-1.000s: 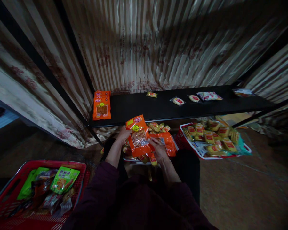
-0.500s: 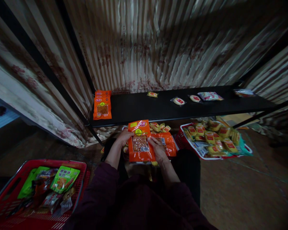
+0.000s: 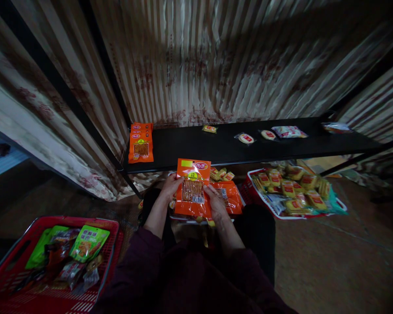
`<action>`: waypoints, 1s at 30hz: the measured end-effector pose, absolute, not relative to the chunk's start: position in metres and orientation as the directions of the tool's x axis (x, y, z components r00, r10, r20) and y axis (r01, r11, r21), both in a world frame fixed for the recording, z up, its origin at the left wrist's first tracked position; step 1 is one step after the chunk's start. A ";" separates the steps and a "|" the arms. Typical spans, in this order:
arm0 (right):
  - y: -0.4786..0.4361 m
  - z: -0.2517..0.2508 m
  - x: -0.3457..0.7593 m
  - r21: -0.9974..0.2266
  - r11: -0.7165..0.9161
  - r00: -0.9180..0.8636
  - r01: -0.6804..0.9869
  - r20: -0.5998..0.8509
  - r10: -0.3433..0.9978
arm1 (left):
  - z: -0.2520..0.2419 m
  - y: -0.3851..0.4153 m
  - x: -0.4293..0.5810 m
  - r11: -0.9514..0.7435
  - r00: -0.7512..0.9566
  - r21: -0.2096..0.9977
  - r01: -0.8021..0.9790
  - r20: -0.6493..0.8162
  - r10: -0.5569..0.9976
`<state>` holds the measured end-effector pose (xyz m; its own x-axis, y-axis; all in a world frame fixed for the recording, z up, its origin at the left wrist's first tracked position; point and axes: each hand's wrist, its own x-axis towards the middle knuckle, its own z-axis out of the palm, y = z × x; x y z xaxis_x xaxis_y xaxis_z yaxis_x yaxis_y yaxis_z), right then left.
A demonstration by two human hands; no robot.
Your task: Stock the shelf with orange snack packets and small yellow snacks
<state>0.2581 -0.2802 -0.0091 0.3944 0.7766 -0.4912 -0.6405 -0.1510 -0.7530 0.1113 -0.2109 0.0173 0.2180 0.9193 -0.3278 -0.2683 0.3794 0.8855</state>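
Between my two hands is an orange snack packet (image 3: 193, 207) with a clear window showing brown sticks. My left hand (image 3: 170, 188) grips its left edge, and my right hand (image 3: 215, 201) grips the right edge. Behind my right hand lies another orange packet (image 3: 233, 198), on top of a basket between my knees that holds small yellow-wrapped snacks (image 3: 221, 174). My hands hide most of that basket. Overlapping orange packets (image 3: 141, 150) lie at the left end of the black shelf (image 3: 180, 146).
Along the shelf are a small yellow packet (image 3: 209, 129), two round wrapped biscuits (image 3: 246, 138) and a white packet (image 3: 288, 132). A basket of yellow snacks (image 3: 288, 188) stands at right. A red basket (image 3: 75, 221) with green bags (image 3: 89, 243) sits at left. Dark metal posts frame the shelf.
The held packet has risen slightly and tilted up, toward the shelf's front edge, with both hands still on it. The view has shifted a little.
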 end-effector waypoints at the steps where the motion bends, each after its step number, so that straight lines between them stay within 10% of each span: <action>1: -0.280 -0.010 0.258 -0.747 -0.137 0.401 -0.651 -0.491 0.773 | 0.016 -0.211 0.112 0.360 0.205 0.893 -0.270 -0.312 0.928; 11: -0.273 -0.003 0.251 -0.747 -0.103 0.435 -0.657 -0.487 0.757 | 0.011 -0.222 0.120 0.018 -0.108 0.981 0.195 0.003 0.994; 26: -0.270 0.028 0.240 -0.753 -0.088 0.353 -0.652 -0.405 0.843 | 0.027 -0.248 0.131 -0.285 -0.066 0.920 0.268 0.313 0.948; 30: -0.268 0.034 0.236 -0.773 -0.095 0.358 -0.627 -0.394 0.846 | 0.022 -0.248 0.134 -0.281 0.020 0.805 0.523 0.318 0.948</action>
<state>0.2357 -0.2685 0.0341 0.3580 0.8464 -0.3943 -0.6268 -0.0951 -0.7733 0.1341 -0.2481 0.0216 0.0195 0.9477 0.3185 0.5228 -0.2812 0.8048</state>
